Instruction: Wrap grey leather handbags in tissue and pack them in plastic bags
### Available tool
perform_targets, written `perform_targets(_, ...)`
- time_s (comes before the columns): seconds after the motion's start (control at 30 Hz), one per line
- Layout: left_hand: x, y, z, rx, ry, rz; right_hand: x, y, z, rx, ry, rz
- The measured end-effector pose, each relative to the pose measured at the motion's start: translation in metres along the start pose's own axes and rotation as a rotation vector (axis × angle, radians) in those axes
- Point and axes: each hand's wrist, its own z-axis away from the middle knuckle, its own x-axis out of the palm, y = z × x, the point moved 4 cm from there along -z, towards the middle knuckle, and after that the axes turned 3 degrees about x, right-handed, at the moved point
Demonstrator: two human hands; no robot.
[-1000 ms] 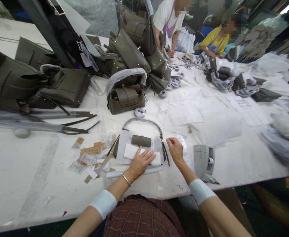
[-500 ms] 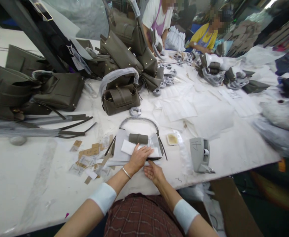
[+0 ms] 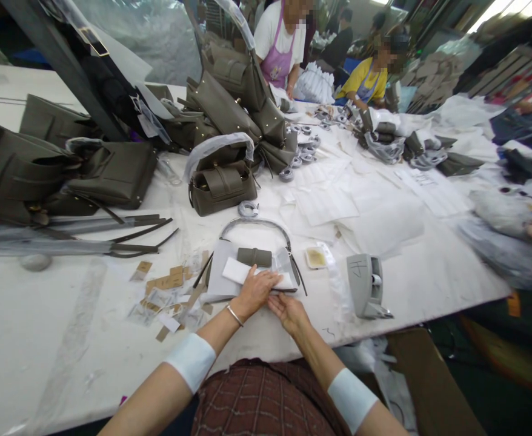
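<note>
A dark olive handbag (image 3: 254, 257) lies on the table in front of me, partly covered by white tissue paper (image 3: 220, 269). Its wrapped handle (image 3: 253, 221) arches away from me. Across its front is a folded white strip of padding (image 3: 236, 270). My left hand (image 3: 257, 289) rests flat on this strip, fingers stretched to the right. Palm up at the bag's near edge, my right hand (image 3: 288, 310) has its fingers extended, with the tips partly hidden under the paper and bag edge.
Tags and small packets (image 3: 168, 297) lie to the left, near loose straps (image 3: 143, 233). A grey tape dispenser (image 3: 365, 284) and a small yellowish dish (image 3: 315, 258) stand to the right. Olive bags (image 3: 223, 184) pile up behind. Two people (image 3: 280, 48) work across the table.
My right hand has moved slightly up against the bag's near edge, its fingers less curled. The paper edge below the bag is now folded up or tucked in. My left hand stays in place.
</note>
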Motion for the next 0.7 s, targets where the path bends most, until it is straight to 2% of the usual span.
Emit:
perform_targets(0.13,0.0,0.014,0.005,0.067,0.038,-0.13,-0.003,0.001,-0.004,-0.041,0.039,0.022)
perform_targets(0.27,0.017,0.025,0.011,0.054,0.115,-0.271,-0.003,0.002,-0.018,-0.07,0.131,0.098)
perform_targets(0.4,0.033,0.024,0.014,0.076,0.145,-0.324,-0.01,-0.006,-0.023,-0.099,0.133,0.248)
perform_targets(0.47,0.034,0.022,0.015,0.093,0.156,-0.322,-0.023,-0.017,-0.019,-0.113,0.119,0.359)
perform_targets(0.6,0.031,0.019,0.016,0.061,0.178,-0.296,-0.069,-0.042,-0.004,-0.189,0.171,0.598)
perform_targets(0.7,0.029,0.021,0.016,0.052,0.19,-0.288,-0.094,-0.043,0.002,-0.246,0.217,0.721)
